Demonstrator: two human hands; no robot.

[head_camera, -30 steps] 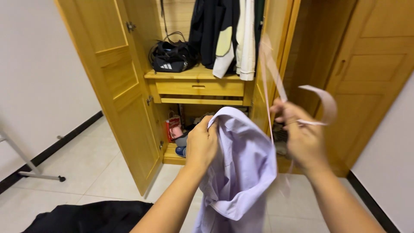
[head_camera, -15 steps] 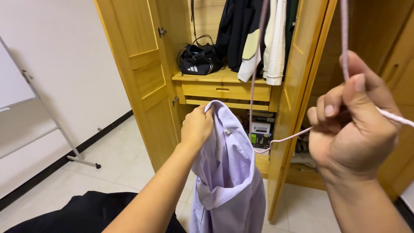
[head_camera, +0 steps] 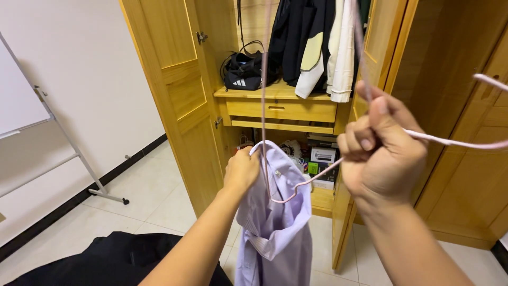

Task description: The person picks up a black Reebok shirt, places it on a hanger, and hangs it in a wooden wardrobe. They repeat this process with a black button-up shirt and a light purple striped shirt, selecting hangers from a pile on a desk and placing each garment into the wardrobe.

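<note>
My left hand [head_camera: 241, 171] grips the collar of a pale lilac striped shirt [head_camera: 275, 228], which hangs down from it in front of an open wooden wardrobe [head_camera: 180, 90]. My right hand [head_camera: 382, 151] is closed around a thin pink wire hanger [head_camera: 296, 186], held up close to the camera. One end of the hanger dips into the shirt's neck opening beside my left hand. The hanger's other arm runs off to the right edge.
Dark and white garments [head_camera: 312, 42] hang inside the wardrobe above a shelf with a black bag [head_camera: 242, 74] and a drawer [head_camera: 280, 111]. Boxes sit on the bottom shelf. A dark garment [head_camera: 116, 259] lies at the lower left. A whiteboard stand [head_camera: 69, 153] is by the left wall.
My right hand has come down and leftward with the hanger, and the hanger's end now reaches into the shirt's neck. My left hand has lowered slightly with the shirt.
</note>
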